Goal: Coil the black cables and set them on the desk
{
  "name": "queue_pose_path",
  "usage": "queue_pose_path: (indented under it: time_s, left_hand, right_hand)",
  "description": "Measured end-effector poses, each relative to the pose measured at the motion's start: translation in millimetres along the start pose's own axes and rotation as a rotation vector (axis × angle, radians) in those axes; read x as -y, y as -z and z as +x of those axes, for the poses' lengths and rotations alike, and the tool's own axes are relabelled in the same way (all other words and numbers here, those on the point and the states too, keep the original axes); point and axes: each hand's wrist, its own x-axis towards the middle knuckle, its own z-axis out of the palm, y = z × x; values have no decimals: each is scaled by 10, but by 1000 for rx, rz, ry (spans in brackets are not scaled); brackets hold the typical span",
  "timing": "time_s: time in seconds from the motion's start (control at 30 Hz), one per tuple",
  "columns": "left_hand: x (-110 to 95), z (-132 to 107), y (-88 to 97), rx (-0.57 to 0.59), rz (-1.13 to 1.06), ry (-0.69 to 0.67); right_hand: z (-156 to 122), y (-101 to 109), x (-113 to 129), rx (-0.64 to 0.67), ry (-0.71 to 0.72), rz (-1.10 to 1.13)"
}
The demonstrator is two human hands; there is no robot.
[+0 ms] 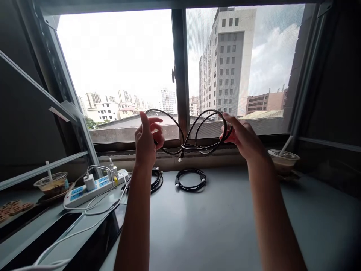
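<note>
A thin black cable (189,147) hangs in loose loops between my hands, above the desk and in front of the window. My left hand (148,137) is curled round one end loop, its thumb pointing up. On the other side my right hand (239,133) pinches the gathered loops between thumb and fingers. A light-coloured connector tip (179,159) dangles below the middle of the cable. Under it, on the desk, lies a neatly coiled black cable (191,180) with plugs showing. Another black coil (156,180) lies partly hidden behind my left forearm.
A white power strip (98,187) with chargers and white cords sits at the left of the grey desk (203,226). Flat dark devices (96,241) lie nearer. Lidded drink cups stand at the left (52,184) and right (283,162). A metal frame (70,109) borders the window.
</note>
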Motion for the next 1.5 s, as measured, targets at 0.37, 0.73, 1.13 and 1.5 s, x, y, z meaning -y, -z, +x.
queue_pose_path:
  time_s: [0.37,0.73,1.13,1.5]
  left_hand:
    - [-63,-186,-241,257,217,307]
    - [-89,-169,-233,403,134,445]
    - [139,128,234,-118,97,82]
    - [227,119,192,-352,225,-174]
  right_hand:
    - [-215,-221,192,364,184,-66]
    - [-368,-339,239,537,171,-148]
    - [-354,299,489,173,-2,108]
    - [-338,409,418,1124,-957,2820]
